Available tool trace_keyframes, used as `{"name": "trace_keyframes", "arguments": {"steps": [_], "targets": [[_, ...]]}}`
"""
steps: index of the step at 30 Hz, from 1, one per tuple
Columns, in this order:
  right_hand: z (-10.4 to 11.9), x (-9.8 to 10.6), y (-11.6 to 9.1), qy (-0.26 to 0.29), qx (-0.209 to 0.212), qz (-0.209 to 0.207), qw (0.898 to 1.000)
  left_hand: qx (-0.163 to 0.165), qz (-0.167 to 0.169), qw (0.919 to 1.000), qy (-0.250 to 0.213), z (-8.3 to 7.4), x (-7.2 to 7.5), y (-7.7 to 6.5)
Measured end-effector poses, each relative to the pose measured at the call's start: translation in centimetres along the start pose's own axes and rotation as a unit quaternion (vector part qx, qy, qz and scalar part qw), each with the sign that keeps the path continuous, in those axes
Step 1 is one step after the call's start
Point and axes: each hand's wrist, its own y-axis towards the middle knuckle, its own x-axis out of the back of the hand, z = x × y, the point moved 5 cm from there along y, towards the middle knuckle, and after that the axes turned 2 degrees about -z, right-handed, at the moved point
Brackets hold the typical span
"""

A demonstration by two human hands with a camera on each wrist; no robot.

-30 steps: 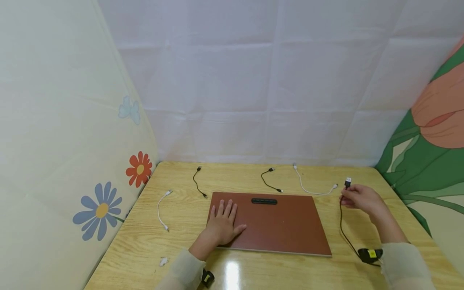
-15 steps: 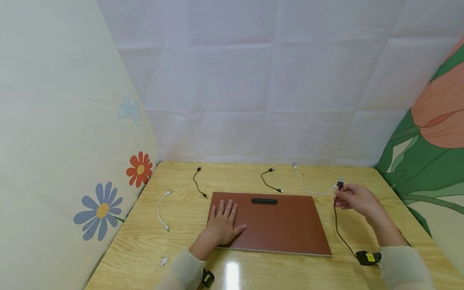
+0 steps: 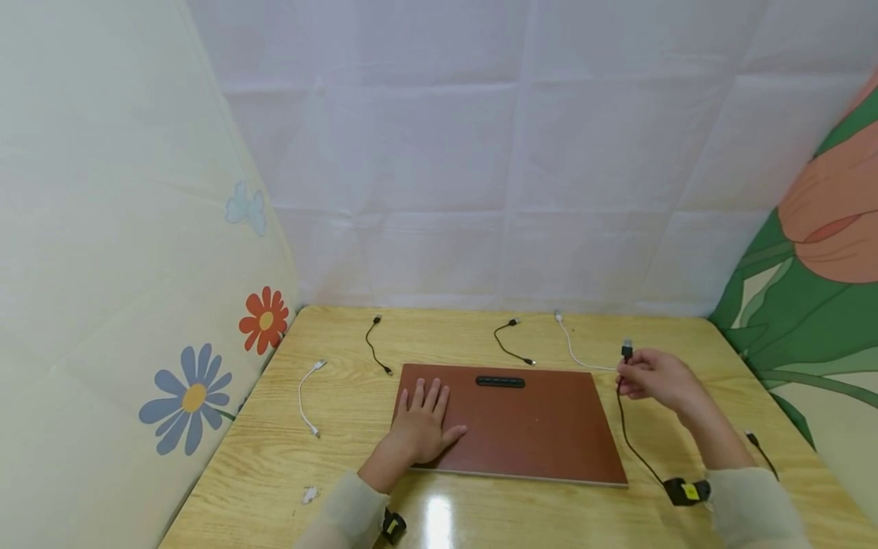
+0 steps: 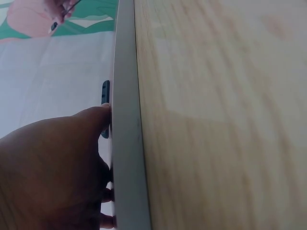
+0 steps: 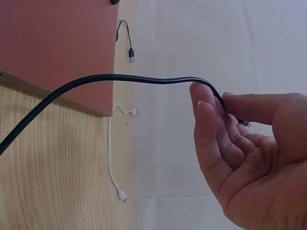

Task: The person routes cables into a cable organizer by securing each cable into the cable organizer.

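The left hand (image 3: 421, 431) is shown held flat, palm down, with the fingers (image 3: 432, 393) fanned apart and directed forward; its thumb (image 3: 453, 435) is stretched out toward the right. The left forearm (image 3: 382, 463) is extended obliquely forward and to the right, and is covered by a pale sleeve (image 3: 346, 509). The right hand (image 3: 655, 376) is raised, its right thumb (image 5: 256, 108) being set in a pinch and the right fingers (image 5: 207, 136) bent. The right forearm (image 3: 719, 436) is inclined forward and leftward, likewise sleeved.
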Motion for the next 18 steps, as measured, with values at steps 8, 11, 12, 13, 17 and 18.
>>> {"name": "trace_keyframes", "arguments": {"steps": [8,11,12,13,17,18], "targets": [[0.5,-1.1,-0.1,0.003,0.002,0.01,1.0,0.0,-0.002,1.0,0.004,0.1,-0.3,0.1],[0.8,-1.5,-0.1,-0.001,0.001,0.01,1.0,0.0,-0.002,1.0,0.002,0.1,-0.4,0.1],[0.9,-1.6,-0.1,-0.002,0.001,0.009,1.0,0.001,-0.001,1.0,0.002,0.1,-0.4,0.1],[1.0,-1.7,-0.1,-0.002,0.001,0.009,1.0,0.001,-0.001,1.0,0.002,0.1,-0.4,0.1],[1.4,-2.1,-0.2,-0.001,0.006,0.011,1.0,0.002,0.002,1.0,0.004,0.1,-0.3,0.1],[1.5,-2.2,-0.2,0.0,0.007,0.012,1.0,0.002,0.002,1.0,0.005,0.1,-0.3,0.1]]}}
